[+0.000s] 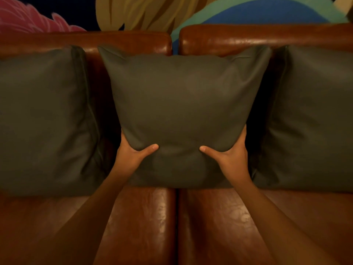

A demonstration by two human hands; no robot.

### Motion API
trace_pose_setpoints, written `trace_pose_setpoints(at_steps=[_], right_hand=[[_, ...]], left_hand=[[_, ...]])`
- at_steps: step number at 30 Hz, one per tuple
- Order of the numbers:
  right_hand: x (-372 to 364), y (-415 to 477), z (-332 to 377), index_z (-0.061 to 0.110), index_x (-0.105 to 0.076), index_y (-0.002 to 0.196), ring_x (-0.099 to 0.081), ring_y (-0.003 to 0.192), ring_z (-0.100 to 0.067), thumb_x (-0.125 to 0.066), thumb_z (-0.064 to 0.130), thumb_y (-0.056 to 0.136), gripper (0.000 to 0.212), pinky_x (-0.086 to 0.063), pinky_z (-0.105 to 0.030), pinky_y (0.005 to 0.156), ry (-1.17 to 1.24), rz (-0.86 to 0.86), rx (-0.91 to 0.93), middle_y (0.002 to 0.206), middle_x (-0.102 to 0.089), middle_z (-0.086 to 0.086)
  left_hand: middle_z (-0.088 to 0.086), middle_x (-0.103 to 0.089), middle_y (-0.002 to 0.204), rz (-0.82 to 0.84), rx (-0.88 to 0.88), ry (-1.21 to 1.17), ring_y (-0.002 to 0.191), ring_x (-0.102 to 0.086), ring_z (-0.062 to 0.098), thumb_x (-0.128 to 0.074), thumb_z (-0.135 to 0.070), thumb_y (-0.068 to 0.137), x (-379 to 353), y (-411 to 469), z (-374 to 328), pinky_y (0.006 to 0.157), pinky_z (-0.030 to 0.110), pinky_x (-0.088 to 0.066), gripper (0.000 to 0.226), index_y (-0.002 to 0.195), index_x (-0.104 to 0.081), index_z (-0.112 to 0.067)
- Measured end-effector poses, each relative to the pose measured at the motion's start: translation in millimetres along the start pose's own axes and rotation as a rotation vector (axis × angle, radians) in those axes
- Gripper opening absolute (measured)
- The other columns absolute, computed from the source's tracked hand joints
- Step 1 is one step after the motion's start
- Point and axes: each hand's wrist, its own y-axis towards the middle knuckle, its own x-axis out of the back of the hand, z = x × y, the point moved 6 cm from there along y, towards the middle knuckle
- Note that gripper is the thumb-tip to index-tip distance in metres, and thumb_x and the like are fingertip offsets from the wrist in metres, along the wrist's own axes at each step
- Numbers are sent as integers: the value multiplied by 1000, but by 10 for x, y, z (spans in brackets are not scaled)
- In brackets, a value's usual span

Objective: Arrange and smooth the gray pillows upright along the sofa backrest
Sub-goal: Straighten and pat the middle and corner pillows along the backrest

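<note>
A dark gray middle pillow (181, 104) stands upright against the brown leather backrest (118, 40), over the gap between the two back cushions. My left hand (131, 153) grips its lower left side, thumb pressed into the front. On the lower right side my right hand (231, 155) grips the same way. A second gray pillow (42, 119) leans upright at the left, and a third gray pillow (313, 115) stands at the right, partly cut off by the frame.
Two brown leather seat cushions (149, 222) lie in front of the pillows, split by a dark seam at the centre. Behind the sofa is a painted wall (145, 12) with pink, tan, green and blue shapes.
</note>
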Motion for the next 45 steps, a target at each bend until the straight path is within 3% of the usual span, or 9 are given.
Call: trace_pose_setpoints(at_steps=[6, 11, 16, 21, 24, 32, 38, 42, 45], right_hand=[[-12, 49, -11, 26, -13, 166, -40, 147, -13, -96, 56, 47, 148, -38, -39, 121, -50, 5, -28, 165, -36, 7], [45, -63, 107, 18, -4, 168, -25, 155, -22, -97, 49, 54, 151, -28, -44, 125, -208, -13, 0, 172, -18, -5], [-98, -413, 370, 23, 2, 164, -11, 154, -48, -91, 69, 41, 161, -23, -71, 115, -744, -3, 338, 169, 0, -30], [-465, -549, 241, 30, 11, 164, 10, 155, -47, -99, 59, 24, 180, -20, -81, 105, -1004, 163, 544, 166, 34, -16], [-562, -409, 160, 31, 3, 160, -12, 149, -51, -101, 55, 21, 175, -28, -85, 98, -1057, 208, 488, 167, 30, -16], [-694, -170, 59, 33, 9, 162, -15, 147, -52, -102, 50, 23, 179, -31, -85, 97, -1063, 238, 470, 165, 33, -15], [-708, -174, 111, 30, -1, 160, -15, 148, -52, -102, 51, 19, 175, -32, -85, 96, -1077, 256, 439, 167, 31, -14], [-691, -223, 126, 29, -2, 162, -12, 149, -51, -95, 66, 23, 171, -32, -85, 96, -1104, 275, 414, 166, 31, -16], [-679, -298, 198, 21, -12, 164, -13, 150, -55, -67, 87, 51, 142, -29, -81, 103, -1070, 239, 381, 170, 13, -23]], left_hand=[[-12, -43, 146, -21, 3, 68, 131, -44, 4, -84, -64, 46, 32, 26, -52, 111, 28, -36, 132, 154, -17, -27], [11, -5, 163, -103, -47, 293, 148, -13, 24, -78, -68, 52, 109, -208, -259, 118, 36, -17, 145, 155, 11, -20], [24, 8, 160, -63, -349, 826, 147, 1, 42, -55, -92, 41, -64, -443, -504, 107, 70, -17, 152, 155, 12, -16], [17, 39, 152, 180, -386, 1123, 142, 31, 39, -83, -73, 30, -426, -571, -300, 99, 80, -17, 169, 150, 26, -27], [17, 44, 149, 184, -341, 1195, 138, 38, 41, -88, -64, 35, -496, -511, -203, 100, 80, -20, 169, 146, 34, -30], [14, 43, 151, 178, -272, 1166, 138, 38, 40, -93, -56, 30, -585, -255, -107, 100, 78, -19, 171, 146, 31, -33], [7, 65, 130, 317, -188, 1196, 119, 59, 35, -84, -55, 61, -587, -226, -134, 109, 72, -1, 152, 124, 54, -41], [3, 58, 139, 338, -278, 1143, 128, 53, 31, -84, -60, 55, -491, -303, -201, 110, 71, -2, 152, 133, 46, -44], [0, 41, 154, 284, -428, 1103, 142, 34, 26, -78, -70, 52, -313, -378, -258, 111, 68, -8, 147, 147, 29, -37]])
